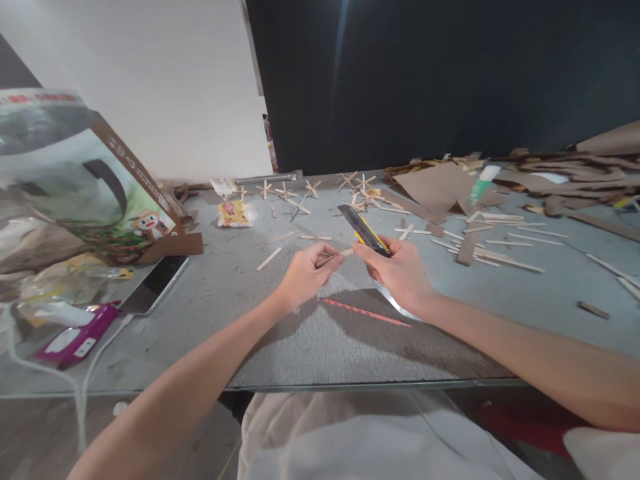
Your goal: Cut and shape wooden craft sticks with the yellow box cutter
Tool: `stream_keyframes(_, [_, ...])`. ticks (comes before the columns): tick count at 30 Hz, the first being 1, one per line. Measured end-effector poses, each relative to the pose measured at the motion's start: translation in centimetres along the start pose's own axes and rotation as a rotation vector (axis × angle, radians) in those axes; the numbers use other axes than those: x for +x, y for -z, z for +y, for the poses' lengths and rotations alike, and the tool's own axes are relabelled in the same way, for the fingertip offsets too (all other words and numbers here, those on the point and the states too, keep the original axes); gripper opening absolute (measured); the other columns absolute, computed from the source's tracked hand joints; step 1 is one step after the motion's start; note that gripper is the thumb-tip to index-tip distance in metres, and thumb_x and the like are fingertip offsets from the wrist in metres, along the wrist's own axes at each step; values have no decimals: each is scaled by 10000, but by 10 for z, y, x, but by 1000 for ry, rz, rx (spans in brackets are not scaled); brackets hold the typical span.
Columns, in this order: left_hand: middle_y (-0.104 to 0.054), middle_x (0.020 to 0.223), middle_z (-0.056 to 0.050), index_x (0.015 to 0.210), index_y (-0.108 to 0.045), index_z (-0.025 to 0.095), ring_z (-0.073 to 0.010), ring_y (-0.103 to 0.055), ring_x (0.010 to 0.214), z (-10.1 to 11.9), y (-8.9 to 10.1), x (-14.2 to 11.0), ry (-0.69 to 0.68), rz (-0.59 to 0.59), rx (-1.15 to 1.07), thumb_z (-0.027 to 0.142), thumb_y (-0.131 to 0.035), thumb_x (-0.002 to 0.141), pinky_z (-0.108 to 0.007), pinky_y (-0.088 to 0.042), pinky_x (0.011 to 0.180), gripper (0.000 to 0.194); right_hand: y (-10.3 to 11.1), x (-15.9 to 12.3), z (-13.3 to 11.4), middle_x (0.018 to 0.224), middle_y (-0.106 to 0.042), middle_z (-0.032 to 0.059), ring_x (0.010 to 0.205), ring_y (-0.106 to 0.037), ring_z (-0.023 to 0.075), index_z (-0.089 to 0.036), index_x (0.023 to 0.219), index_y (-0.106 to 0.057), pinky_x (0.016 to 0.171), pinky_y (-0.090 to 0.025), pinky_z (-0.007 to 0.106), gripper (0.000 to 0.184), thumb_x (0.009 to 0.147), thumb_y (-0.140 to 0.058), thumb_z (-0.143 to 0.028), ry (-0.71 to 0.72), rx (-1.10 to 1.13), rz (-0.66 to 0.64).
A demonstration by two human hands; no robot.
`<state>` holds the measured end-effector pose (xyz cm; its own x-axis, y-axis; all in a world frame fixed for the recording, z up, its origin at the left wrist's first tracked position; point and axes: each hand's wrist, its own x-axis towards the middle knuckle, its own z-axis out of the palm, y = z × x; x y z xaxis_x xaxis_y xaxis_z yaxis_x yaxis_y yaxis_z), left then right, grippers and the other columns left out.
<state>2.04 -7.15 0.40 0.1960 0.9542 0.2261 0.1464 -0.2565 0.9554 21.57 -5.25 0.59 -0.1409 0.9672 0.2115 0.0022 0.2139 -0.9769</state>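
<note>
Between the fingers of my left hand [311, 270] is a thin wooden craft stick [344, 254], pinched so that one end points right. My right hand [397, 270] is closed around a black and yellow utility knife [367, 230], which slants up and to the left; its thumb is near the stick's right end. I cannot tell whether the blade is out. A red striped pencil [367, 313] lies on the table below both hands. Loose sticks [315, 237] rest just beyond my left hand.
Several star shapes of crossed sticks [313, 189] lie at the back. Right are a stick pile [505, 257], cardboard [433, 187] and a glue tube [484, 183]. Left are a phone [156, 285], a purple packet [80, 337], a white cable [83, 383] and a large printed box [125, 193].
</note>
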Motion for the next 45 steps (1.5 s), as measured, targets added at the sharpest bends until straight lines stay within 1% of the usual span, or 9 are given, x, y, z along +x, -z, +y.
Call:
stream_keyframes(3, [-435, 538, 104, 891, -552, 215, -76, -361, 453, -1, -1, 0, 3, -13, -7, 580, -691, 942, -224, -290, 486, 394, -1, -1, -2, 481, -377, -69, 453, -321, 94, -253, 629, -463, 433, -232, 277, 556, 803, -843, -620, -5, -13, 2])
stream_keyframes(7, [-415, 527, 118, 889, -470, 238, -79, -366, 438, 1, -5, -2, 13, -41, 4, 569, -604, 992, -223, -304, 470, 372, -2, 0, -3, 473, -369, -76, 448, -317, 88, -253, 613, -453, 439, -227, 275, 544, 798, -849, -577, -6, -7, 16])
stream_keyframes(14, [-353, 529, 118, 826, -454, 236, -66, -325, 432, 1, -2, 1, 17, -63, -65, 604, -575, 991, -223, -302, 454, 421, -2, 0, 2, 491, -358, -83, 466, -295, 88, -248, 644, -474, 452, -203, 279, 498, 817, -837, -540, -18, 20, -1])
stream_keyframes(17, [-358, 512, 115, 818, -475, 227, -65, -331, 431, 1, 2, 2, 13, -73, -56, 635, -598, 974, -222, -306, 458, 453, -1, 0, 4, 489, -352, -88, 463, -284, 83, -247, 643, -465, 455, -194, 280, 507, 816, -843, -539, -18, 30, -10])
stream_keyframes(29, [-319, 476, 120, 796, -569, 196, -60, -350, 384, 5, 4, 5, 37, 36, -172, 744, -684, 893, -228, -234, 435, 568, -2, 5, 5, 470, -357, -94, 434, -295, 76, -248, 629, -474, 424, -213, 265, 499, 781, -855, -533, -25, 83, 28])
stream_keyframes(37, [-302, 472, 124, 790, -609, 186, -56, -331, 369, 1, 6, 6, 15, 107, -242, 835, -659, 857, -227, -233, 422, 655, -2, -1, 0, 475, -372, -82, 432, -324, 80, -248, 622, -461, 425, -211, 262, 520, 804, -834, -561, -10, -9, -24])
stream_keyframes(41, [-393, 471, 96, 758, -590, 188, -59, -369, 370, 1, 7, 5, 11, 118, -255, 841, -653, 854, -229, -260, 409, 662, -3, -2, 1, 479, -372, -84, 444, -324, 86, -251, 646, -461, 431, -214, 263, 516, 812, -822, -580, -6, -17, -34])
stream_keyframes(43, [-496, 518, 72, 811, -613, 183, -68, -431, 400, 4, 5, 3, -3, 90, -242, 782, -748, 819, -230, -317, 416, 613, -3, -1, 3, 481, -375, -86, 443, -323, 86, -250, 659, -473, 433, -222, 263, 505, 807, -823, -583, -6, 1, -7])
stream_keyframes(45, [-580, 583, 57, 890, -634, 183, -78, -499, 446, 5, 2, 2, -28, 61, -222, 667, -869, 764, -234, -393, 447, 553, -3, 0, 3, 479, -370, -91, 438, -316, 84, -249, 661, -480, 432, -223, 263, 499, 802, -825, -580, -12, 19, 16])
